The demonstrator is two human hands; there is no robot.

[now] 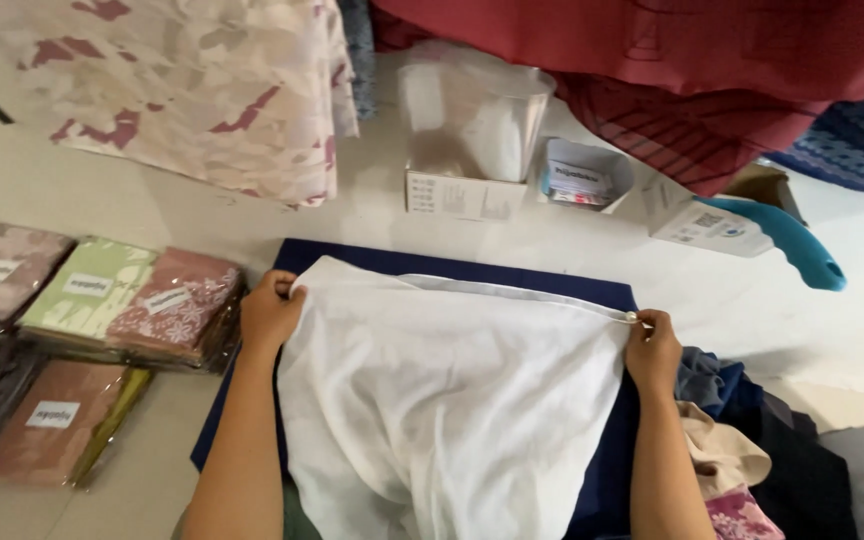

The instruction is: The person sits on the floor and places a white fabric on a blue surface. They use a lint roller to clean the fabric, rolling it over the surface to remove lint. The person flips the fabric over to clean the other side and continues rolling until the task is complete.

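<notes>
My left hand (270, 312) and right hand (652, 350) each grip closed on a top corner of the white cloth (452, 400), spread over the blue board (512, 275).

The white garment (452, 400) is thin, matt woven cloth, softly creased, with a small shiny metal zip pull (632, 318) at its right corner. Under it lies a dark blue cloth (512, 275), smooth and matt. The counter (252, 225) looks pale, smooth and dull. Along its left edge, the folded printed fabrics (167, 305) sit in glossy clear plastic wrap with paper labels. At the far edge stand matt cardboard boxes (462, 195) and a cloudy clear plastic bag (472, 110).
</notes>
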